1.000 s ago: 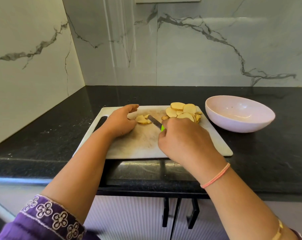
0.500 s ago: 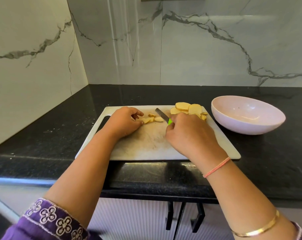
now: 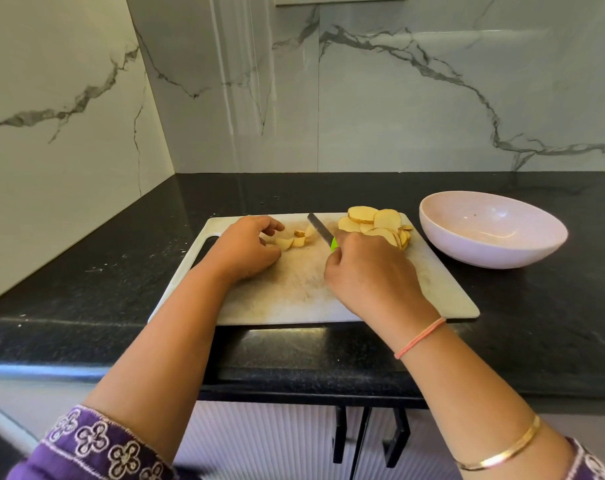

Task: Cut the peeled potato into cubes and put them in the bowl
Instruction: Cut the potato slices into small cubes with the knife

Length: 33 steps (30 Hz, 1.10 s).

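Observation:
On a white cutting board (image 3: 294,299) lie a pile of round potato slices (image 3: 377,225) at the far right and a few cut potato pieces (image 3: 294,240) near the middle. My left hand (image 3: 245,249) rests on the board with curled fingers holding the cut pieces at their left side. My right hand (image 3: 374,275) grips a knife (image 3: 320,228) by its green handle. Its dark blade points up and to the left, just right of the cut pieces. The pale pink bowl (image 3: 491,233) stands to the right of the board with no potato in it.
The board lies on a black stone counter (image 3: 536,323) in a corner of marble walls. Its front edge overhangs a recessed part of the counter. Cabinet doors with black handles (image 3: 363,438) are below.
The knife blade has lifted and swung farther from me, away from the cut pieces. My left hand has curled in over the pieces. The view shifted slightly.

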Each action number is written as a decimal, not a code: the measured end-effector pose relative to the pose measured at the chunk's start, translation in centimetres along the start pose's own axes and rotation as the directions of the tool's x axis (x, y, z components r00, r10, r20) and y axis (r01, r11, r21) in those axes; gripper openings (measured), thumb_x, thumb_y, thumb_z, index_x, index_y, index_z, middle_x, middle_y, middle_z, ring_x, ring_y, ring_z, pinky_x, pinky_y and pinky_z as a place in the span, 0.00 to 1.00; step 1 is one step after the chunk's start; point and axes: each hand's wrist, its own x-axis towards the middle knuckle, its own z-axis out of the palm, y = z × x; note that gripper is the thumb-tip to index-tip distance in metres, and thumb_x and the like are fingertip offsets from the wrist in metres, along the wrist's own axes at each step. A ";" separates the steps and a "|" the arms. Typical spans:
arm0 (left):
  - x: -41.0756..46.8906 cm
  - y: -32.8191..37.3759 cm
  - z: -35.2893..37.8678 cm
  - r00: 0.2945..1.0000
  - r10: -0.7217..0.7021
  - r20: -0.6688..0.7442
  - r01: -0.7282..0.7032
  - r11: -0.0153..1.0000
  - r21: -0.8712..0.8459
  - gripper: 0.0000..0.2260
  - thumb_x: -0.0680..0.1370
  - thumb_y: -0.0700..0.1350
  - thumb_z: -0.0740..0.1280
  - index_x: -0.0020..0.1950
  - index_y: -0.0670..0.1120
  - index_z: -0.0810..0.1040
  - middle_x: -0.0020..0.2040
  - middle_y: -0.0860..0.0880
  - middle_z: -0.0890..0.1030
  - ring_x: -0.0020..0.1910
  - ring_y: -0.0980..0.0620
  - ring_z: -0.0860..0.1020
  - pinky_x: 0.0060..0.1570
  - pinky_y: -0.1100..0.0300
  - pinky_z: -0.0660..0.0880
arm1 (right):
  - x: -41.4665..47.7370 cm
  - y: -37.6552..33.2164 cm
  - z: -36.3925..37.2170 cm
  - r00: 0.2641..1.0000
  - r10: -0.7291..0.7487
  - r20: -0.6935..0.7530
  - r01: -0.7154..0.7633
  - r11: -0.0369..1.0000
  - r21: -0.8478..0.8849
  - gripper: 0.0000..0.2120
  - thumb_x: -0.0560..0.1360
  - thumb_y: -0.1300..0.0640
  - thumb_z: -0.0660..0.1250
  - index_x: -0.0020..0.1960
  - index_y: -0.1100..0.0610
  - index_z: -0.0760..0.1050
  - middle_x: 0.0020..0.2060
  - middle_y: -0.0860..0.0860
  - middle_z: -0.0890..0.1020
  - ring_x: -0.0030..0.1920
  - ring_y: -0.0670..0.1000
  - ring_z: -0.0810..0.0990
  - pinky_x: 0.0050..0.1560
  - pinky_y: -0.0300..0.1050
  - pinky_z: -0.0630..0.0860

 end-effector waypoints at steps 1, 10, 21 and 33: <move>0.1 0.0 -0.2 1.000 0.002 -0.011 -0.002 1.000 -0.012 0.15 0.76 0.41 0.67 0.61 0.53 0.75 0.55 0.55 0.75 0.44 0.58 0.75 0.40 0.66 0.71 | -0.1 0.0 -0.1 1.000 -0.017 -0.012 0.017 1.000 0.014 0.15 0.80 0.54 0.56 0.62 0.55 0.74 0.37 0.51 0.74 0.39 0.52 0.74 0.29 0.40 0.64; 0.0 0.0 -0.2 1.000 0.012 -0.010 -0.013 0.993 -0.117 0.11 0.74 0.42 0.72 0.54 0.51 0.79 0.51 0.55 0.79 0.44 0.59 0.77 0.42 0.70 0.69 | -1.1 -0.8 0.1 0.996 -0.079 0.027 0.078 0.996 0.039 0.15 0.79 0.53 0.55 0.62 0.54 0.75 0.43 0.52 0.79 0.40 0.52 0.73 0.37 0.42 0.69; -0.3 0.3 0.0 0.997 0.075 0.011 -0.075 0.997 -0.024 0.11 0.77 0.43 0.68 0.59 0.53 0.80 0.54 0.55 0.80 0.51 0.57 0.76 0.47 0.65 0.69 | -1.3 -0.9 -0.6 0.999 0.003 0.051 -0.001 1.000 -0.027 0.11 0.79 0.55 0.56 0.54 0.55 0.76 0.32 0.48 0.69 0.37 0.52 0.71 0.30 0.41 0.63; -0.5 0.6 0.6 0.996 0.079 -0.048 -0.080 0.997 -0.012 0.11 0.76 0.45 0.69 0.58 0.50 0.81 0.55 0.53 0.81 0.50 0.57 0.76 0.49 0.65 0.69 | -0.7 -1.1 0.6 0.998 0.002 0.070 -0.003 1.000 0.011 0.14 0.79 0.55 0.56 0.60 0.55 0.75 0.48 0.53 0.80 0.43 0.54 0.74 0.39 0.43 0.70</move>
